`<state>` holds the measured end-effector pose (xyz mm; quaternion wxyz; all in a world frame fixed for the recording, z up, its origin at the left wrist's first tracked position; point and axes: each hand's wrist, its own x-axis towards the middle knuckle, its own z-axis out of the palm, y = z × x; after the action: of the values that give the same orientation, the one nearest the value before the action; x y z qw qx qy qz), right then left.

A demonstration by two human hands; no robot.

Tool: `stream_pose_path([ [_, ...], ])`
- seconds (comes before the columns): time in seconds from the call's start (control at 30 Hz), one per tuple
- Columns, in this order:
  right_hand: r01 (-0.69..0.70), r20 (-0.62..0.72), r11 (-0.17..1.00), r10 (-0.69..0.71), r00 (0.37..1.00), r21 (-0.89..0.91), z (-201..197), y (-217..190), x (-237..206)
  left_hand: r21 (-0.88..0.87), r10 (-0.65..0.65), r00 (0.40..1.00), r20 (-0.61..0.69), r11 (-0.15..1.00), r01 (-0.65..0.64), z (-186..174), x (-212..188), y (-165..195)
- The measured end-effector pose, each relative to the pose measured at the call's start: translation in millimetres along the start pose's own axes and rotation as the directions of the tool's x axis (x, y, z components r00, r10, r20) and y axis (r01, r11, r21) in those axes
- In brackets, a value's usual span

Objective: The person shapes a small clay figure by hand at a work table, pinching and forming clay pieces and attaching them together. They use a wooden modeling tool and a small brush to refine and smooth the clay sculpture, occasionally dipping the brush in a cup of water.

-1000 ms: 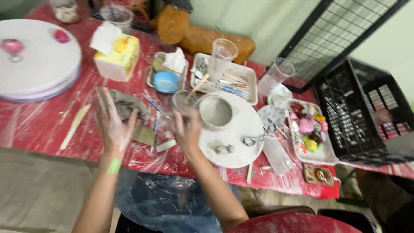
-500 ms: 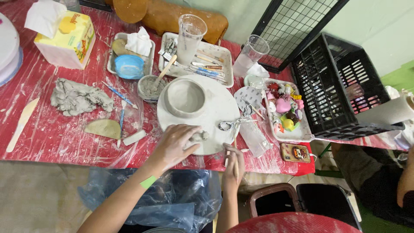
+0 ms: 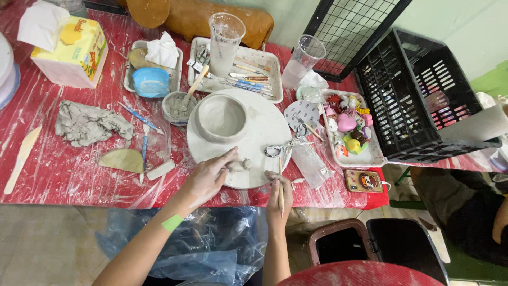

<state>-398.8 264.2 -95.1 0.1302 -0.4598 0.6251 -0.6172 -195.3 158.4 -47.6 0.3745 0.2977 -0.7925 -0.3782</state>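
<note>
A grey clay bowl (image 3: pixel 221 117) sits on a round white board (image 3: pixel 267 127) on the red plastic-covered table (image 3: pixel 63 175). My left hand (image 3: pixel 208 177) rests on the board's near edge, its fingers touching small clay lumps (image 3: pixel 239 165). A thin wooden stick (image 3: pixel 280 186) points up toward the board from my right hand (image 3: pixel 277 197), which grips it at the table's front edge. A metal loop tool (image 3: pixel 283 148) lies on the board just above that hand.
To the left lie a grey clay lump (image 3: pixel 87 123), a flat clay piece (image 3: pixel 121 160) and a wooden knife (image 3: pixel 21 159). Behind are tool trays (image 3: pixel 241 66), plastic cups (image 3: pixel 225 37), a tissue box (image 3: pixel 71 50). A figurine tray (image 3: pixel 349 130), phone (image 3: pixel 364 180) and black crate (image 3: pixel 423 95) stand right.
The view has swung right and down. My left hand came from over the clay lump onto the board's near edge; my right hand dropped from the bowl to the front edge with the stick.
</note>
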Motion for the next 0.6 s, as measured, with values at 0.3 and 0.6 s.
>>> stream_pose_path([
  [0.3,0.008,0.009,1.000,-0.008,1.000,-0.028,-2,3,1,0.354,0.068,0.997,0.040,0.932,-0.078,2,13,8],
  [0.6,0.012,0.019,1.000,-0.012,1.000,-0.027,-1,8,0,0.331,0.176,0.984,0.037,0.927,-0.178,-11,-3,-17],
])
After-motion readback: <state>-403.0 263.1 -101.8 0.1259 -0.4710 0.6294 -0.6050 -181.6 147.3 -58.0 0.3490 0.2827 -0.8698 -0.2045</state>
